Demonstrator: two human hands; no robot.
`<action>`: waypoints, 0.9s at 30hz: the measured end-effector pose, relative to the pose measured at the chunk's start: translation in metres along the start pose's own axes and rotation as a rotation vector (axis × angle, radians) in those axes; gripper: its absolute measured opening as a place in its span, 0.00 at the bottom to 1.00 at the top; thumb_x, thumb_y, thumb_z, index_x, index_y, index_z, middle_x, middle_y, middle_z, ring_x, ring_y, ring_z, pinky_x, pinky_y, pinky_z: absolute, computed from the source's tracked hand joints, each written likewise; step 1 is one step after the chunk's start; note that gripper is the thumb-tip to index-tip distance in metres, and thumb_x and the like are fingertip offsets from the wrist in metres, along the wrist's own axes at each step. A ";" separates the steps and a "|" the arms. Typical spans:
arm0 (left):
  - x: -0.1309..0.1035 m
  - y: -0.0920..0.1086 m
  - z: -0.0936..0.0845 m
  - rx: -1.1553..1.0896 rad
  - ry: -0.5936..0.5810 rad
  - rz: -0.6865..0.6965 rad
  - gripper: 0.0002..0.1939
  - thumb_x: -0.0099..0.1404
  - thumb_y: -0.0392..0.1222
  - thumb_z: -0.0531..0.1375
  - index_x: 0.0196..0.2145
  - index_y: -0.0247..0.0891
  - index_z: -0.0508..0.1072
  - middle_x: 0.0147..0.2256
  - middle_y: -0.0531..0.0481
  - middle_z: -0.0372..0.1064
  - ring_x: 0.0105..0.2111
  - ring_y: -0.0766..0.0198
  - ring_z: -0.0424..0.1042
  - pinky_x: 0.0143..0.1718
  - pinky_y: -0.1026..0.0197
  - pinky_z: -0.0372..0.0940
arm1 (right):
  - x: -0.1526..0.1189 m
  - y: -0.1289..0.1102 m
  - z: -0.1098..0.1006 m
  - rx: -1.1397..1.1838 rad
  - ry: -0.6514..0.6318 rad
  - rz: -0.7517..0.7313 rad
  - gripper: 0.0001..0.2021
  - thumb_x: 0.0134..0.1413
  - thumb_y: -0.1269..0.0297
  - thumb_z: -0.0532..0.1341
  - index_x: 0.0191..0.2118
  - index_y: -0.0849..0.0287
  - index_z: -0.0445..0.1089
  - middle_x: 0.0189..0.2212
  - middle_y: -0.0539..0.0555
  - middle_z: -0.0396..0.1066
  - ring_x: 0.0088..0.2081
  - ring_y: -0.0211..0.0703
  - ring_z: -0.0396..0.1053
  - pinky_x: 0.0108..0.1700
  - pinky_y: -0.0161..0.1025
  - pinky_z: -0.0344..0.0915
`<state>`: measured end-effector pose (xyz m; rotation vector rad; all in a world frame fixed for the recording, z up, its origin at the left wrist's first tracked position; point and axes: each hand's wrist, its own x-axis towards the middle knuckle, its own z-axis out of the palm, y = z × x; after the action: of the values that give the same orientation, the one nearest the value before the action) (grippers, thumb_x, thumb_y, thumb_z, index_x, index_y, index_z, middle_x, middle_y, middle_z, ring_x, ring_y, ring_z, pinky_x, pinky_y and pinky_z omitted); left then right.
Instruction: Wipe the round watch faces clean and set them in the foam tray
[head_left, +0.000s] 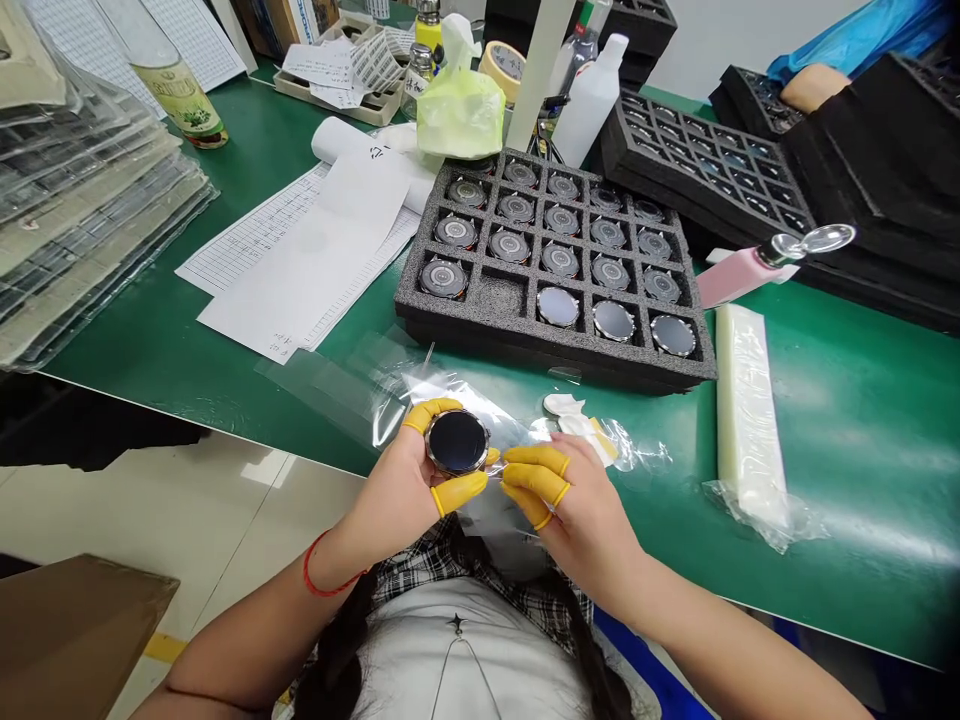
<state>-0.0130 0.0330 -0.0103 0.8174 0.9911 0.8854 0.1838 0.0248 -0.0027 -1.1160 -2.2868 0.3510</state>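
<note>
My left hand (409, 470) wears yellow finger cots and grips a round smartwatch case (457, 442), dark screen up, by its rim. My right hand (559, 485), also in yellow finger cots, is closed in a pinch at the watch's right edge. Something small and shiny shows at its fingertips, too small to name. Beyond the hands stands a black foam tray (555, 360) with watch cases in its compartments. Most lie back up; three in the front row show pale screens. One front compartment (502, 295) holds no watch.
Clear plastic film (382, 400) and white scraps (566, 408) lie near my hands. Right of the tray are a pink bottle (739, 275) and a wrapped white block (750, 410). Papers (300, 260) and stacked plastic trays (97, 200) are to the left; more foam trays (705, 170) stand behind.
</note>
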 end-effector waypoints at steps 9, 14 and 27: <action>0.009 -0.007 -0.008 0.062 0.068 0.032 0.29 0.56 0.36 0.69 0.51 0.44 0.60 0.41 0.49 0.73 0.40 0.56 0.79 0.46 0.53 0.73 | -0.003 -0.014 -0.056 0.281 0.097 0.176 0.10 0.55 0.75 0.63 0.38 0.50 0.70 0.39 0.52 0.70 0.46 0.48 0.67 0.55 0.52 0.61; 0.003 -0.017 0.004 0.314 -0.085 0.095 0.28 0.56 0.40 0.69 0.52 0.47 0.64 0.45 0.50 0.72 0.40 0.59 0.76 0.43 0.57 0.71 | 0.020 0.001 -0.031 0.767 -0.014 0.607 0.08 0.53 0.60 0.66 0.26 0.54 0.71 0.45 0.52 0.74 0.46 0.48 0.71 0.50 0.48 0.67; 0.011 -0.031 0.005 0.373 -0.122 0.114 0.28 0.59 0.40 0.66 0.54 0.46 0.62 0.47 0.48 0.71 0.41 0.59 0.75 0.45 0.56 0.70 | 0.029 0.014 0.000 1.073 -0.094 0.851 0.14 0.43 0.51 0.71 0.24 0.56 0.73 0.42 0.53 0.75 0.41 0.44 0.73 0.44 0.42 0.71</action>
<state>0.0022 0.0289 -0.0397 1.2395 1.0239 0.7462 0.1786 0.0559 0.0020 -1.3358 -1.1581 1.7041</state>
